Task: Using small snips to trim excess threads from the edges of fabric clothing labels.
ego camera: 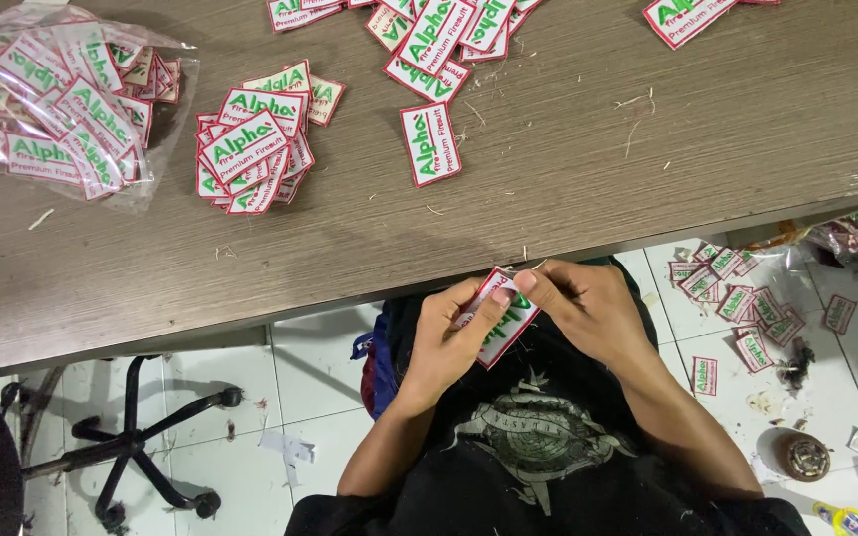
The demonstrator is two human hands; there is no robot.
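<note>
White red-edged patch (501,316) sits between your hands, long axis slanting up-left; left hand (449,342) fingers clamp its lower side, right hand (588,308) fingers pinch its top corner.

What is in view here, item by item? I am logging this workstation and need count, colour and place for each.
Held patch: one, white with red border and green lettering, pinched between both hands below the table edge.
Table: one, grey-brown wood grain, upper frame.
Bag of patches: one, clear plastic, table's left.
Stack of patches: one pile, table's centre-left.
Single patch: one, table's centre.
Loose patches: several, table's top edge.
Floor patches: many, white tiles at right.
Chair base: one, black, lower left floor.
Left hand: holds the patch.
Right hand: pinches its top edge.
</note>
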